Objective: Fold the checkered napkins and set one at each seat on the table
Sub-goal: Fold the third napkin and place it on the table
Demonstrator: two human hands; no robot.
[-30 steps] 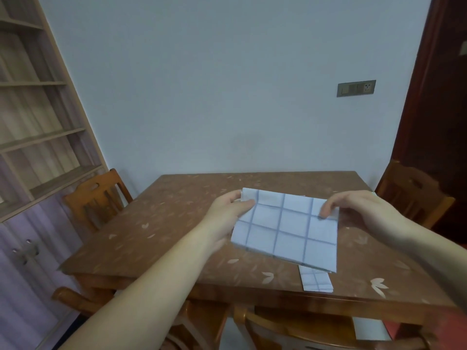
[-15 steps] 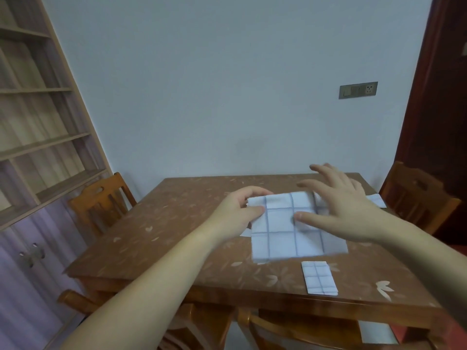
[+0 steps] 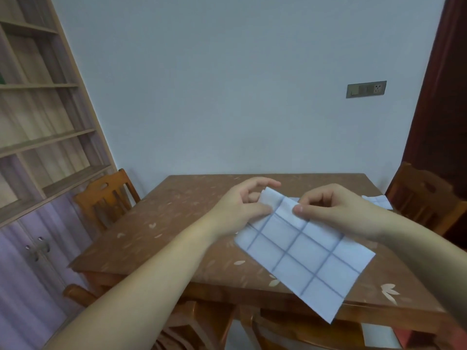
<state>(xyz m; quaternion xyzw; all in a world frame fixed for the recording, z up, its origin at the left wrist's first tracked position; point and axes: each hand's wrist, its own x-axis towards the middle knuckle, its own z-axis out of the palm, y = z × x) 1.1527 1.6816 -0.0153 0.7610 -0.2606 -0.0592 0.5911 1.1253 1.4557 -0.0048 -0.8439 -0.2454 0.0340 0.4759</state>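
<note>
Our napkin (image 3: 303, 256) slants toward us, near corner past table (image 3: 177, 223) edge. We pinch its far edge: left hand (image 3: 242, 208) at left corner, right hand (image 3: 336, 208) just beside, thumbs on top. Far right lies second napkin (image 3: 377, 200).

dim flat indoor light, bluish cast on the wall (image 3: 227, 97), shadows faint and soft, whole thing kinda mushy and low-res, checkered napkin (image 3: 303, 251) lines a bit smeared, shelves (image 3: 45, 140) bowing at the left edge, door (image 3: 444, 122) murky dark
</note>
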